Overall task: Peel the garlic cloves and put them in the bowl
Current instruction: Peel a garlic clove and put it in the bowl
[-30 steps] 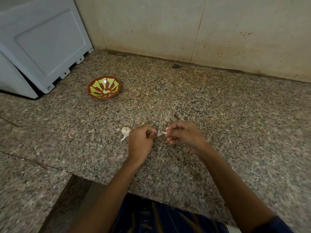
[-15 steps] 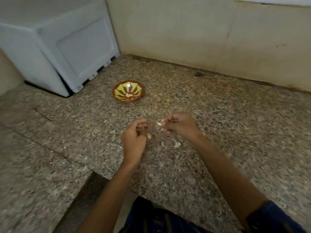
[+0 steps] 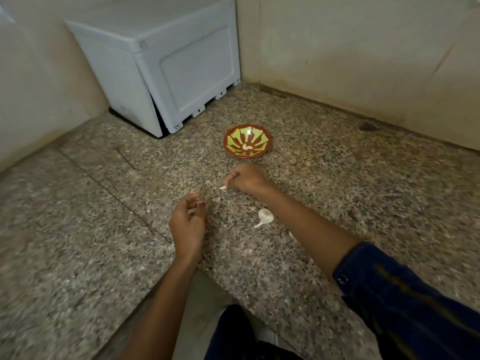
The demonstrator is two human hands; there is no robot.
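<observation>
A red bowl (image 3: 229, 149) with a yellow-green pattern stands on the granite counter, and a pale peeled clove (image 3: 246, 147) lies in it. My right hand (image 3: 248, 178) is just in front of the bowl and pinches a small pale garlic clove (image 3: 223, 187) at its fingertips. Nearer to me and further left, my left hand (image 3: 188, 220) hovers with its fingers loosely curled and nothing plainly in them. An unpeeled piece of garlic with a stem (image 3: 265, 216) lies on the counter beside my right forearm.
A white boxy appliance (image 3: 166, 61) stands in the back left corner against the walls. Small scraps of peel (image 3: 292, 233) lie near my right forearm. The counter's inner edge (image 3: 166, 279) drops off below my left wrist.
My hands have come apart. The right hand has moved with the clove toward the bowl, while the left has dropped back. The view has swung left and up.
</observation>
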